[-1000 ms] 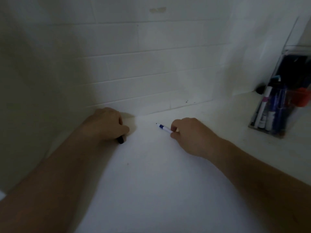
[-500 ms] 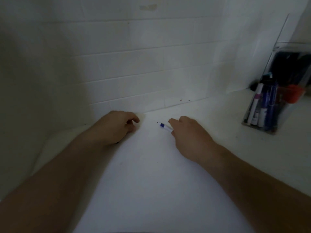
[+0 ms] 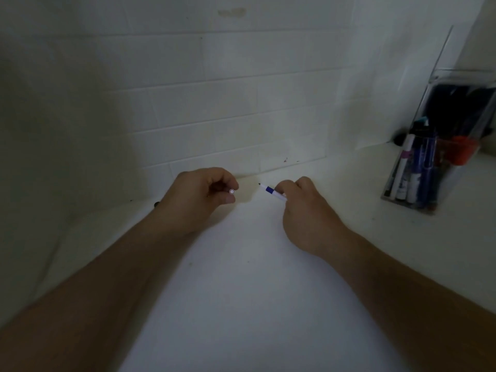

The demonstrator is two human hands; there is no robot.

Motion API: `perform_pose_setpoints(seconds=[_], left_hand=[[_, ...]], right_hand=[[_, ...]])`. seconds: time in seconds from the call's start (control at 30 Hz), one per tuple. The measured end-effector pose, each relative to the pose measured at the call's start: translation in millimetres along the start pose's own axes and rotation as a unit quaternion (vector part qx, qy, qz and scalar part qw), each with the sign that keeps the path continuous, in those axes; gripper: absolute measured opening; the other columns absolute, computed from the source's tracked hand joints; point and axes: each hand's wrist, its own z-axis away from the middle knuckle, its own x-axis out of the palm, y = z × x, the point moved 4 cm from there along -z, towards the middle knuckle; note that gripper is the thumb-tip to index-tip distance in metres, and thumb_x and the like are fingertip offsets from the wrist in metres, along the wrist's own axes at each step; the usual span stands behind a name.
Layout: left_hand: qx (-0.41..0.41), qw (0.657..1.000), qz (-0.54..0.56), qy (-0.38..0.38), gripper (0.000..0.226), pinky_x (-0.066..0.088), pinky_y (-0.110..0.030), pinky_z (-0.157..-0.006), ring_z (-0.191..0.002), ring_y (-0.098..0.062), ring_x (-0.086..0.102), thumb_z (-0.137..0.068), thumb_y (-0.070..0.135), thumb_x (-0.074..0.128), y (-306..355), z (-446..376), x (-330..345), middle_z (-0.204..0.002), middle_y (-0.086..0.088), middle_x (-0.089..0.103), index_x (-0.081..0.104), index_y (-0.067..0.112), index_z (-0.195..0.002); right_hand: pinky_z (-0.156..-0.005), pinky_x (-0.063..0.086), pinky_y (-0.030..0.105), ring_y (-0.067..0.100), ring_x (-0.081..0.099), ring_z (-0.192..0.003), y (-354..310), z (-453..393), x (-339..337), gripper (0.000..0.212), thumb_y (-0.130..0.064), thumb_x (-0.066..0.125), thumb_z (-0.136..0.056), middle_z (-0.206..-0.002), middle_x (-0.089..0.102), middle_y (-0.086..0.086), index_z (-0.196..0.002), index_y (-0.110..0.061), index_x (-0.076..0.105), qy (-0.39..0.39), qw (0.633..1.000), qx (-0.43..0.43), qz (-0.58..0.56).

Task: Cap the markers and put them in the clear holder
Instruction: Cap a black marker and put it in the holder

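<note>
Two hands meet near the middle of the frame, over a white worktop (image 3: 255, 304) below a white tiled wall (image 3: 214, 103). At centre left, the left hand (image 3: 200, 198) pinches a small cap (image 3: 232, 191) between thumb and finger, its round open end facing right. At centre right, the right hand (image 3: 306, 210) grips a marker (image 3: 272, 192) with a white barrel and blue collar; its bare dark tip points left toward the cap. Cap and tip are near each other but apart, roughly in line.

At the right edge of the frame stands the clear holder (image 3: 440, 157), well apart from the hands, already holding several markers upright and something orange. Its other dark contents are too dim to make out.

The step in hand appears to be capping. The next move likely calls for bringing tip and cap together along one line, pressing until the cap seats, then carrying the marker right to the holder. A slight misalignment could smear ink on the fingers.
</note>
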Motion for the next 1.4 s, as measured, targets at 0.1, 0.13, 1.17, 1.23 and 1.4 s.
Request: perform_pose_setpoints(seconds=[0.1, 0.13, 1.17, 1.23, 1.4], left_hand=[[0.033, 0.999, -0.031, 0.02, 0.018, 0.051, -0.02, -0.081, -0.081, -0.001, 0.067, -0.08, 0.02, 0.081, 6, 0, 0, -0.086, 0.011, 0.07, 0.067, 0.031, -0.085], [0.048, 0.997, -0.051, 0.031, 0.017, 0.048, -0.018, -0.077, -0.08, -0.002, 0.064, -0.081, 0.022, 0.079, 9, 0, -1, -0.085, 0.011, 0.067, 0.065, 0.031, -0.084], [0.134, 0.968, -0.206, -0.039, 0.026, 0.049, -0.04, -0.08, -0.087, -0.019, 0.064, -0.098, 0.031, 0.046, 17, -2, 20, -0.091, 0.005, 0.071, 0.07, 0.029, -0.109], [0.156, 0.957, -0.241, -0.049, 0.03, 0.048, -0.039, -0.078, -0.084, -0.018, 0.061, -0.099, 0.037, 0.041, 19, -2, 24, -0.088, 0.008, 0.068, 0.068, 0.033, -0.11], [0.15, 0.953, -0.257, -0.056, 0.05, 0.048, -0.04, -0.073, -0.078, -0.02, 0.058, -0.098, 0.049, 0.025, 19, -1, 36, -0.081, 0.003, 0.065, 0.069, 0.026, -0.103]], right_hand=[[-0.06, 0.035, 0.028, 0.02, 0.05, -0.074, 3, -3, 2, 0.019, -0.012, 0.045, -0.098, -0.096, 0.046, -0.001, -0.11, -0.021, 0.055, 0.02, 0.999, -0.012, -0.03], [-0.062, 0.037, 0.029, 0.019, 0.05, -0.076, 4, -4, 1, 0.016, -0.015, 0.044, -0.1, -0.093, 0.047, -0.002, -0.108, -0.023, 0.055, 0.026, 0.999, -0.015, -0.04], [-0.053, 0.038, 0.031, 0.014, 0.047, -0.063, -9, 1, -5, 0.028, -0.053, 0.047, -0.099, -0.07, 0.04, -0.006, -0.092, -0.034, 0.067, 0.108, 0.987, -0.116, 0.033], [-0.051, 0.038, 0.03, 0.016, 0.047, -0.062, -10, 3, -7, 0.029, -0.053, 0.048, -0.098, -0.072, 0.042, -0.005, -0.093, -0.034, 0.07, 0.115, 0.985, -0.119, 0.038], [-0.05, 0.038, 0.029, 0.018, 0.048, -0.062, -12, 3, -6, 0.031, -0.052, 0.05, -0.097, -0.075, 0.045, -0.005, -0.089, -0.03, 0.07, 0.12, 0.981, -0.133, 0.076]])
